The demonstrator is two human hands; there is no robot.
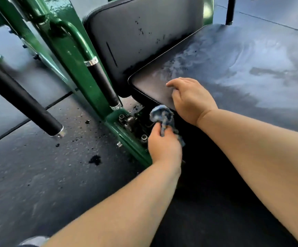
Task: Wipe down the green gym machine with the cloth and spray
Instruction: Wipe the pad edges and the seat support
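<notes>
The green gym machine frame [84,72] slants from the top left down to a bolted bracket [128,122] under the seat. My left hand [164,147] grips a crumpled blue cloth [162,116] and holds it against the frame beside the bracket, below the seat's edge. My right hand [191,98] rests on the near left corner of the black seat pad [233,65], fingers curled over its edge. The seat surface shows wet smears. A black back pad [141,32] stands behind the seat. No spray bottle is in view.
A black handle with chrome ends [102,82] runs along the frame. A black padded bar [20,100] juts in from the left. Black crumbs [94,159] are scattered on the dark rubber floor [37,175]. A shoe tip [34,241] shows at the bottom edge.
</notes>
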